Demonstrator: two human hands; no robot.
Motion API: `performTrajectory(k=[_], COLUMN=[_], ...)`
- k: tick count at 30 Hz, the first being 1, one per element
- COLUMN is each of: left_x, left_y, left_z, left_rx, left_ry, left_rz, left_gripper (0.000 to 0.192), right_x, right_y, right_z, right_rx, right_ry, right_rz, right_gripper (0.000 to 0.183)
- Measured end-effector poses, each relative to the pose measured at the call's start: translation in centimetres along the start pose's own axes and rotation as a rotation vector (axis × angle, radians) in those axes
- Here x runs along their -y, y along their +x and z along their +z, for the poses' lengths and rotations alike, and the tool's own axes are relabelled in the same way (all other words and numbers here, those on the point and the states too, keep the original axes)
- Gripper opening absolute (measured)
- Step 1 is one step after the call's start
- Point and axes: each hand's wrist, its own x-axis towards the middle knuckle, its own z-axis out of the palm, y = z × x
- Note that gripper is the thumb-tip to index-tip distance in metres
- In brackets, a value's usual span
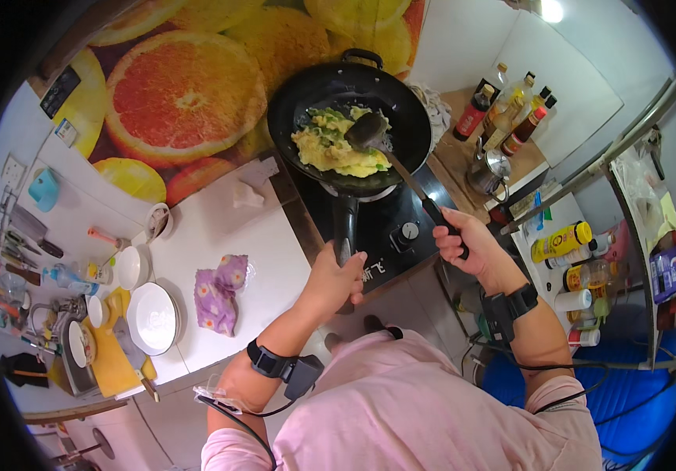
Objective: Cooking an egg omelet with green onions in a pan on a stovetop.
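My left hand (338, 277) is wrapped around the black handle (345, 224) of a dark wok (291, 94). In my right hand (467, 241) is the black grip of a metal spatula (402, 171). Its blade lies over the food in the wok, with the lower edge hidden. The food is scrambled egg (343, 163) mixed with green pieces, spread across the wok's middle. Beneath the wok is a black cooktop (320, 206) with a round control knob (409, 231) and printed writing on its front.
Sauce and oil bottles (472, 112) and a metal pot (489, 171) stand right of the wok. A purple cloth (217, 294) lies on the white counter. White bowls (152, 318), a cleaver (129, 344) and a yellow cutting board (102, 371) are at left. A shelf rail (597, 168) runs at right.
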Motion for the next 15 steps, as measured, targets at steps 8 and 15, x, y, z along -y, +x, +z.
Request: performTrajectory(k=[8, 15], left_x=[0.3, 0.3], left_y=[0.7, 0.7], left_z=[-0.4, -0.6], left_rx=[0.003, 0.043], left_ry=[0.054, 0.006], left_rz=[0.023, 0.02], left_gripper=[0.018, 0.018], right_x=[1.4, 5.3], right_y=[-0.3, -2.0], right_z=[-0.6, 0.1], right_rx=[0.099, -0.204], right_ry=[0.179, -1.034], right_rz=[0.032, -0.6], right_gripper=[0.014, 0.029])
